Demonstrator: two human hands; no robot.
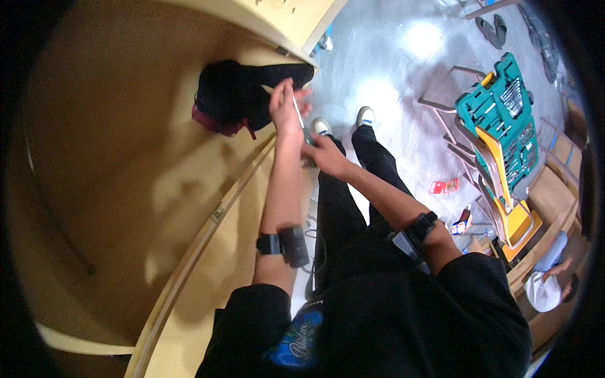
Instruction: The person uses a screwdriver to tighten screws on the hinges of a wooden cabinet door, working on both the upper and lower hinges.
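Note:
A thin white rod (298, 113) slants between my two hands, its lower end running toward the right one. My left hand (286, 114) is loosely closed around its upper part, with some fingertips sticking out to the right. The fingers of my right hand (328, 155) curl at the lower end of the rod, where a small dark part is mostly hidden. Beyond my left hand lies a soft black bag or cloth (233, 94) with a dark red part (217, 121) along its near side. A pale pointed tip shows beside my left fingers; what it belongs to is unclear.
A curved wooden panel (107, 164) with a pale edge (208, 227) fills the left. At right, an open green tool case (504, 120) rests on yellow chairs (495, 167). A red packet (444, 186) lies on the floor. A person in white (543, 291) is at lower right.

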